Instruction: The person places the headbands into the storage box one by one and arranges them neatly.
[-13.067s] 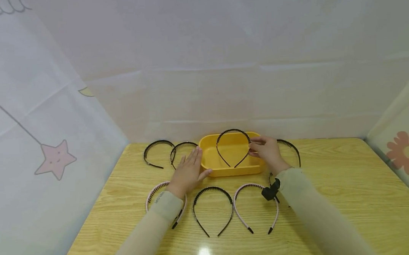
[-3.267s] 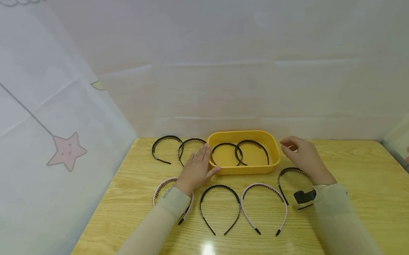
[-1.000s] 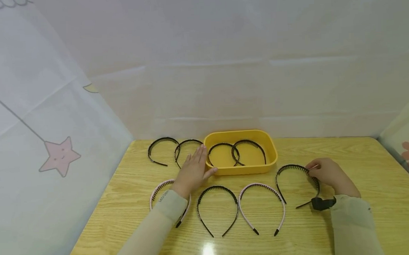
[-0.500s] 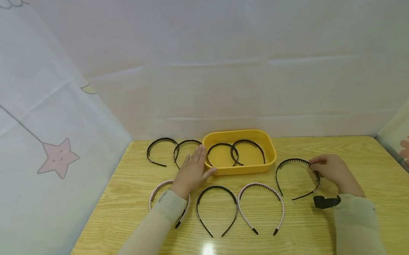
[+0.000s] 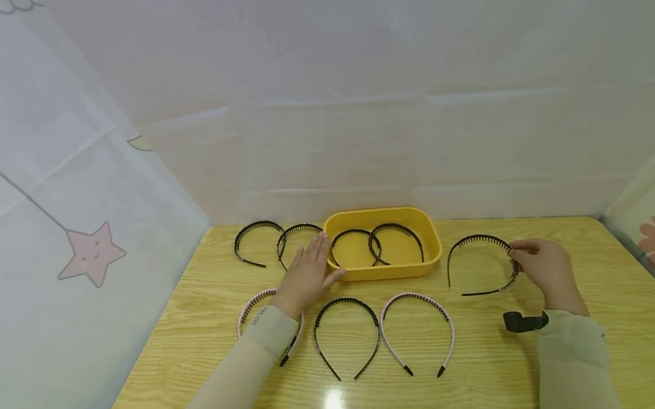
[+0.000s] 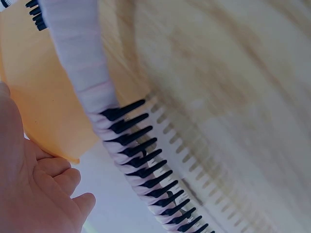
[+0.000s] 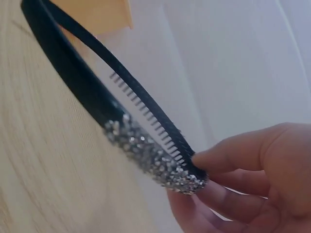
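My right hand (image 5: pixel 547 271) pinches a black headband (image 5: pixel 479 237) by its side, to the right of the yellow box (image 5: pixel 385 273). In the right wrist view, silver glitter (image 7: pixel 150 158) covers part of this headband, and comb teeth line its inside. Two black headbands lie overlapping in the box, a left one (image 5: pixel 356 230) and a right one (image 5: pixel 397 225). My left hand (image 5: pixel 304 277) rests with straight fingers against the box's left end. Beneath the left wrist lies a pink headband (image 5: pixel 255 298), partly hidden by the arm; its black teeth show large in the left wrist view.
In front of the box, a black headband (image 5: pixel 344 300) and a pink headband (image 5: pixel 416 295) lie side by side on the wooden table (image 5: pixel 477 375). Back left are two more black headbands (image 5: pixel 259 223), one partly behind my left hand. A white printed cloth (image 5: pixel 324 137) hangs behind.
Over the last second my right hand has raised the black headband off the table and moved it back. Earlier, two black headbands went into the box. The left hand has stayed put.
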### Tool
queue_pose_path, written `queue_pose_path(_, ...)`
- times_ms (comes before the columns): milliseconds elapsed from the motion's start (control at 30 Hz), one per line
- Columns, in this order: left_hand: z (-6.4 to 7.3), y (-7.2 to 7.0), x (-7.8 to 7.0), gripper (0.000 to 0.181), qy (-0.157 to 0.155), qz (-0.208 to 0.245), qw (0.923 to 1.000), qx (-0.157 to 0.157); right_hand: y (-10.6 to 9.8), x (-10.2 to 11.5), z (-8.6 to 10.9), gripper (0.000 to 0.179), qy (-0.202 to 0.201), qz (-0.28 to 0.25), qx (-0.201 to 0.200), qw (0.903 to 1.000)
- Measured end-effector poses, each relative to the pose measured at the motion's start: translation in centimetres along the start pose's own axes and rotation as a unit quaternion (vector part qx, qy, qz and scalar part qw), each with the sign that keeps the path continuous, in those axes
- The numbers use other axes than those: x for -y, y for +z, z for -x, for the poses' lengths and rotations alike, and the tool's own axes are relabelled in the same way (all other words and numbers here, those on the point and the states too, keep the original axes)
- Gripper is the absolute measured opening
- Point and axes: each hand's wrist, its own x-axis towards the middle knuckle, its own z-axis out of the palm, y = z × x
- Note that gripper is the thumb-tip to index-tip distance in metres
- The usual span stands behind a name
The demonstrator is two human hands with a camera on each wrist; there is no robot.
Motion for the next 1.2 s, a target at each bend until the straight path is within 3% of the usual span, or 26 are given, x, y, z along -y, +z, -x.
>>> queue_pose_path(300,0.1,-0.1,0.0,0.089,-0.001,0.003,1.0,-0.001,-0.5,0.6,0.2,0.044,0.04,-0.054,-0.079,0.9946)
queue_pose_path(533,0.1,-0.1,-0.1,0.089,0.0,-0.002,1.0,-0.003,-1.0,1.2,0.5,0.046,0.059,-0.119,-0.088,0.9872)
queue_pose_path(767,0.1,0.0,0.0,0.089,0.0,-0.001,1.0,0.001,-0.6,2.7,0.8,0.051,0.068,-0.239,-0.079,0.9654)
queue_pose_path(900,0.1,0.0,0.0,0.089,-0.001,0.001,1.0,0.002,0.0,3.4,0.9,0.051,0.051,-0.275,-0.072,0.9574)
queue_pose_path(1200,0.2,-0.1,0.0,0.089,0.0,0.001,1.0,0.001,1.9,4.8,1.0,0.05,0.042,-0.366,-0.063,0.9275)
